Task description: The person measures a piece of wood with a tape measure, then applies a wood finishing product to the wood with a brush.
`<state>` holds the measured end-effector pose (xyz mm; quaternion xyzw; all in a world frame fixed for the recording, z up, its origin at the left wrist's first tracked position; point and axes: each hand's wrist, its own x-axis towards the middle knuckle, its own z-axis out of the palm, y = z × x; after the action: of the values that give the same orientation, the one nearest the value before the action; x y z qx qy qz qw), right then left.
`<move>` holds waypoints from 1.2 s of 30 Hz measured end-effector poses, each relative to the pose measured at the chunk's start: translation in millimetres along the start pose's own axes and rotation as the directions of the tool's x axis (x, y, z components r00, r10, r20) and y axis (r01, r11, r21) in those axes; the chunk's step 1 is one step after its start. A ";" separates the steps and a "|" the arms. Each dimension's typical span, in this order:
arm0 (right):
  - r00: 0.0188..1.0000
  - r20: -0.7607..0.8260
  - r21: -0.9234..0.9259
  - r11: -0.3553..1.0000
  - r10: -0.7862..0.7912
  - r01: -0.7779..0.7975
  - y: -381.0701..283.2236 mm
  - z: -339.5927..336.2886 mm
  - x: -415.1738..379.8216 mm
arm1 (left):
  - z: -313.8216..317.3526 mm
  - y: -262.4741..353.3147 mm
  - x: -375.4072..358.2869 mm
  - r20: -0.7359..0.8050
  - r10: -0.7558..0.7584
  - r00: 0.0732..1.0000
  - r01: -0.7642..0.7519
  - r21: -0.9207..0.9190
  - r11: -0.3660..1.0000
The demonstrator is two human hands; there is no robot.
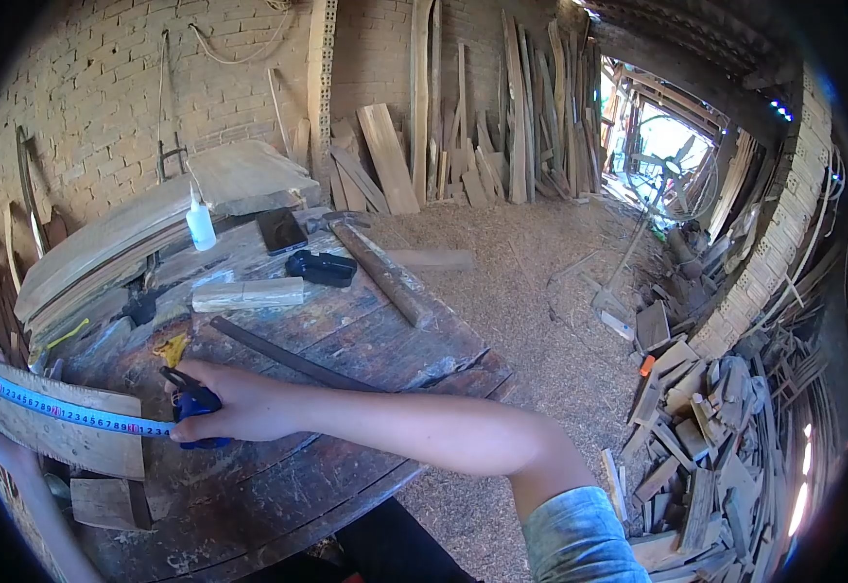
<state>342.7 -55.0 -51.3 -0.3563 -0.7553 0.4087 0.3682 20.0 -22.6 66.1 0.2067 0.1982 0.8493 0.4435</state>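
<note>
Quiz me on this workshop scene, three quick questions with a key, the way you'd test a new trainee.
1. True or false: the right hand is gripping the tape measure.
2. Which of these stands upright?
a) the black case
b) the white bottle
c) the dark flat bar
3. Fill in the colour: a ____ blade runs out of the tape measure and across the board.

Key: 1 true; 2 b; 3 blue

A scuffed wooden workbench (346, 340) bears a hammer (370, 262), a white bottle (200, 227) and a wood block (248, 294).
</note>
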 end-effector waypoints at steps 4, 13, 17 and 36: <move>0.998 0.068 0.052 0.999 -0.015 0.012 -2.4 -3.0 2.0 | -2.4 -0.8 5.7 -0.008 -0.039 0.999 0.039 0.025 0.999; 0.981 0.097 0.087 0.984 -0.166 0.158 -13.6 -7.1 1.4 | -0.6 -1.0 2.0 -0.027 -0.077 0.997 0.078 0.020 0.997; 0.984 0.136 0.128 0.987 -0.115 0.098 -17.3 -4.8 -0.7 | -5.5 -2.4 8.9 -0.026 -0.065 0.998 0.066 0.038 0.997; 0.984 0.114 0.017 0.991 -0.137 0.136 -12.8 -1.9 0.9 | -11.5 -4.5 15.4 0.047 -0.067 0.997 0.065 0.024 0.998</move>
<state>340.9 -58.9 -39.0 -0.2779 -0.7958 0.4059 0.3530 8.9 -9.1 56.9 0.2253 0.2038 0.8267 0.4736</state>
